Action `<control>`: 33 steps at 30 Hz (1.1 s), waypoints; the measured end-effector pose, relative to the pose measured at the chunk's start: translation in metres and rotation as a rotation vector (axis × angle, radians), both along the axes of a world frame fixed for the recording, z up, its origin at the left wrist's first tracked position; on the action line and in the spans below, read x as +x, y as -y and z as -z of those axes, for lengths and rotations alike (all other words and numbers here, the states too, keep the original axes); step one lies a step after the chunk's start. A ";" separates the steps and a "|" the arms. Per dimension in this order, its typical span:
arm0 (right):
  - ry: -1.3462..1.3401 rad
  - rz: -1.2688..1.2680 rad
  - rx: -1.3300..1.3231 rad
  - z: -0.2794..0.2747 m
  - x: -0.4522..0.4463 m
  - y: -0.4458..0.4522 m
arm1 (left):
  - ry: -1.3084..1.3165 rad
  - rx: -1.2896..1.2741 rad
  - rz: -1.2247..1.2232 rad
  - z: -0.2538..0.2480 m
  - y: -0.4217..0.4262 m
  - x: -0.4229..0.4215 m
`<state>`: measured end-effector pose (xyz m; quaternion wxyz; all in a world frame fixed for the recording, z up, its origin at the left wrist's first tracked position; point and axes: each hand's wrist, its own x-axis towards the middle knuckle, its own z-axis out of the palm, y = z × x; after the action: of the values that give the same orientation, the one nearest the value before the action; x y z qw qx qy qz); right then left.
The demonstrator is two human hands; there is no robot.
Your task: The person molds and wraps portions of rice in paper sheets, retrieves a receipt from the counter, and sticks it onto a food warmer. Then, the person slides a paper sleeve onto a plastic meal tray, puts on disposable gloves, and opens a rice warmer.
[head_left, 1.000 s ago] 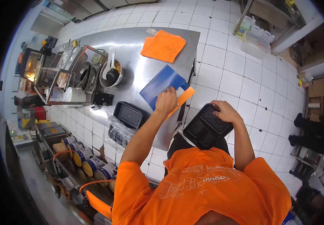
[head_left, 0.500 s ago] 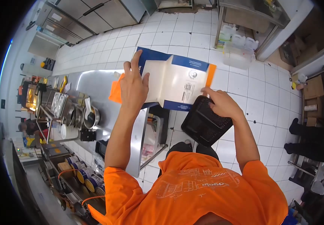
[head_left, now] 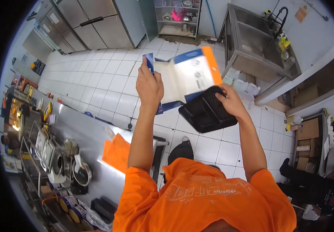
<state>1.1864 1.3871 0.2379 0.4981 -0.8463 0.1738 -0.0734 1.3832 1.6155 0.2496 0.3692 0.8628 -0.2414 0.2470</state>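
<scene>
A blue, white and orange cardboard sleeve point(head_left: 193, 73) is held up in front of me, partly unfolded. My left hand point(head_left: 150, 86) grips its left edge. My right hand point(head_left: 232, 103) is closed on the rim of a black compartment tray point(head_left: 207, 111), close to the sleeve's lower right corner. The tray is tilted and overlaps the bottom of the sleeve; whether the right fingers also touch the sleeve is unclear. An orange cloth point(head_left: 116, 153) lies on the steel table point(head_left: 74, 127), left of my left forearm.
Pots and a bowl with a ladle point(head_left: 82, 174) stand at the left. Black containers point(head_left: 103, 208) are at the lower left. A steel sink point(head_left: 258, 42) is at the upper right, steel refrigerators point(head_left: 93, 23) at the upper left. A person in dark clothes point(head_left: 321, 187) is at the right.
The sleeve has been lifted off the table and partly unfolded. My left hand moved from the table to its left edge. The tray has risen, and the view has turned away from the table.
</scene>
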 end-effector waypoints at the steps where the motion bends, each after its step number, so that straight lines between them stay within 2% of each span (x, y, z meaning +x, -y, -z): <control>1: 0.032 0.015 0.020 -0.020 0.020 -0.001 | 0.000 -0.012 0.006 0.001 0.009 0.024; 2: 0.078 0.019 0.031 -0.040 0.046 0.003 | 0.015 -0.033 0.004 -0.002 0.020 0.054; 5: 0.049 -0.227 0.156 -0.061 0.101 0.022 | -0.060 0.020 -0.037 -0.012 0.033 0.133; 8: 0.022 -0.440 0.706 -0.042 0.177 0.014 | -0.232 0.130 -0.118 -0.018 0.035 0.194; 9: -0.092 -0.431 0.713 -0.034 0.200 0.001 | -0.268 0.155 -0.116 0.005 0.036 0.222; 10: 0.017 -0.518 0.724 -0.003 0.234 -0.012 | -0.291 0.163 -0.078 0.020 0.038 0.244; 12: -0.042 -0.504 0.775 0.034 0.294 -0.031 | -0.397 0.115 0.017 0.062 0.043 0.302; 13: -0.072 -0.488 0.855 0.051 0.327 -0.034 | -0.551 0.060 -0.007 0.044 0.044 0.314; 15: -0.153 -0.552 0.628 0.061 0.393 -0.027 | -0.554 -0.123 -0.086 0.047 0.044 0.362; 16: -0.032 -0.594 0.548 0.066 0.426 -0.025 | -0.507 -0.140 -0.135 0.051 0.037 0.384; 17: -0.151 -0.629 0.539 0.074 0.451 -0.019 | -0.455 -0.163 -0.186 0.050 0.028 0.403; 19: -0.333 -0.700 0.497 0.090 0.524 -0.014 | -0.516 -0.168 -0.363 0.066 -0.015 0.458; 20: -0.316 -0.782 0.483 0.094 0.559 -0.018 | -0.565 -0.167 -0.440 0.080 -0.040 0.470; 21: -0.255 -0.923 0.266 0.087 0.594 -0.028 | -0.630 -0.035 -0.591 0.081 -0.068 0.476; 23: -0.090 -1.164 -0.170 0.072 0.656 -0.053 | -0.696 0.277 -0.735 0.128 -0.143 0.479; 24: 0.047 -1.278 -0.217 0.073 0.681 -0.068 | -0.875 0.358 -0.717 0.126 -0.172 0.467; 25: 0.052 -1.409 -0.233 0.069 0.705 -0.087 | -1.045 0.359 -0.699 0.151 -0.202 0.460; 27: 0.072 -1.666 -0.266 0.060 0.755 -0.136 | -1.084 0.144 -0.485 0.191 -0.243 0.435; 29: -0.029 -1.812 -0.287 0.062 0.803 -0.178 | -1.129 -0.129 -0.524 0.230 -0.266 0.433; 31: -0.069 -1.943 -0.338 0.072 0.866 -0.220 | -1.198 -0.315 -0.497 0.241 -0.297 0.451; 32: -0.054 -1.964 -0.282 0.075 0.903 -0.238 | -1.261 -0.573 -0.446 0.230 -0.316 0.472; 33: -0.149 -1.932 -0.218 0.073 0.938 -0.255 | -1.314 -0.834 -0.377 0.217 -0.336 0.493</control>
<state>2.1240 1.6417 0.1646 0.2504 -0.6681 -0.5718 0.4050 1.8762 1.9514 0.0324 0.6799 0.6489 0.2878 -0.1837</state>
